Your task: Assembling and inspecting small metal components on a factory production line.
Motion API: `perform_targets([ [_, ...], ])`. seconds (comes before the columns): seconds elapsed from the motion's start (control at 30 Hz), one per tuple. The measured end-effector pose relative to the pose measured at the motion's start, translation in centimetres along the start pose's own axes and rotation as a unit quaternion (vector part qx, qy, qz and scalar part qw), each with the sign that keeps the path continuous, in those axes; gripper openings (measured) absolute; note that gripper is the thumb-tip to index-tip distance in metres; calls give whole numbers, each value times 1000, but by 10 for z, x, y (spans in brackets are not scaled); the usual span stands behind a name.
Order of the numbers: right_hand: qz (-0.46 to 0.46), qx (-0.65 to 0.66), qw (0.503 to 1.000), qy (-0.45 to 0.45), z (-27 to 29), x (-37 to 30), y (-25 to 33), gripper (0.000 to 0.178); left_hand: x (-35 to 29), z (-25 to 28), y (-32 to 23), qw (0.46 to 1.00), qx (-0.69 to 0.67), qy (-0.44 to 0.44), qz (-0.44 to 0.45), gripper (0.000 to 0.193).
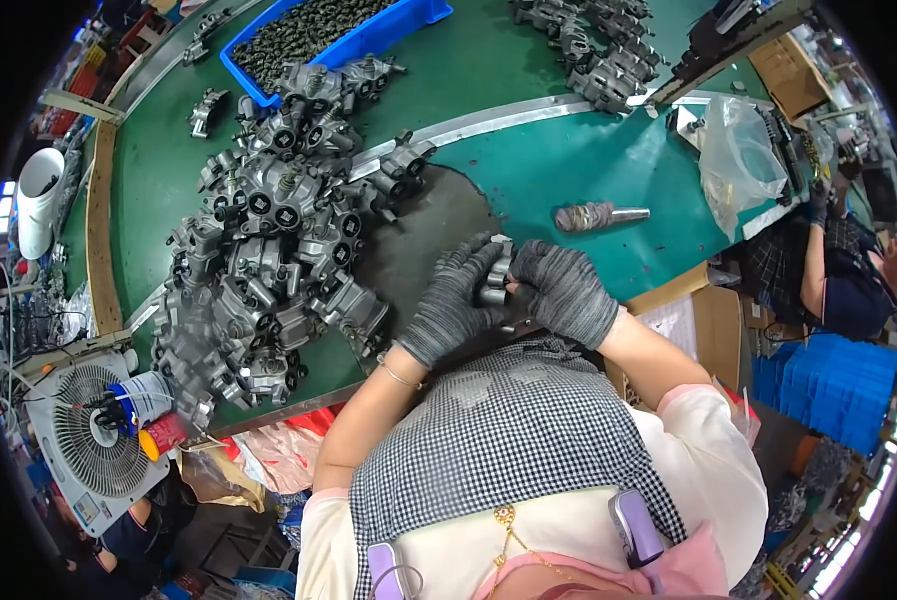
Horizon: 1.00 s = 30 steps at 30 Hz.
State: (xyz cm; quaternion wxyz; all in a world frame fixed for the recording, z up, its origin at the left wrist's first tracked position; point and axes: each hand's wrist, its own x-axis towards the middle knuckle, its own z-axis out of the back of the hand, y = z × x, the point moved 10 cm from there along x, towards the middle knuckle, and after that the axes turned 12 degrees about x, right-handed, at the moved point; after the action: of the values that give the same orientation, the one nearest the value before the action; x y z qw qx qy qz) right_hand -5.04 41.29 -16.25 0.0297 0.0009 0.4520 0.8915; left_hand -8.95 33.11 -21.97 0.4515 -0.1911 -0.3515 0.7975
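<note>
Both my hands wear dark grey knitted gloves and meet over a black mat (409, 255) at the near edge of the green bench. Between them is a small grey metal casting (497, 275) with rounded barrels, shaped like a caliper body; the gloves hide much of it. My left hand (453, 305) wraps its left side. With bent fingers, my right hand (567, 293) grips its right side. A large pile of similar metal castings (269, 230) is heaped left of my left hand. A tool with a wrapped handle (584, 217) and bare metal end lies beyond my right hand.
A blue bin (354, 42) of small dark parts stands at the back. More castings (604, 50) lie far right of it. A clear plastic bag (737, 160) sits at the bench's right. A fan (94, 430) stands lower left. A co-worker (854, 285) is at right.
</note>
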Motion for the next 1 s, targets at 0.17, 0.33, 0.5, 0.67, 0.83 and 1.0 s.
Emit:
perform_targets([
  [0.17,19,-76,996,36,-8,3,4,19,2,6,-3,999,44,1,20,77],
  [0.33,97,-120,985,72,-23,5,29,22,3,10,-7,998,48,-27,12,69],
  [0.5,45,-83,994,55,-21,18,25,21,-3,7,5,990,87,-93,60,64],
  [0.67,47,-21,998,27,-20,20,19,24,-6,15,6,986,82,-125,68,68],
  [0.83,-45,-6,997,69,-33,23,-7,30,-19,20,8,973,103,-198,63,58],
  [1.0,44,-36,996,-67,-12,-2,-4,50,-26,29,8,981,41,-191,20,36],
])
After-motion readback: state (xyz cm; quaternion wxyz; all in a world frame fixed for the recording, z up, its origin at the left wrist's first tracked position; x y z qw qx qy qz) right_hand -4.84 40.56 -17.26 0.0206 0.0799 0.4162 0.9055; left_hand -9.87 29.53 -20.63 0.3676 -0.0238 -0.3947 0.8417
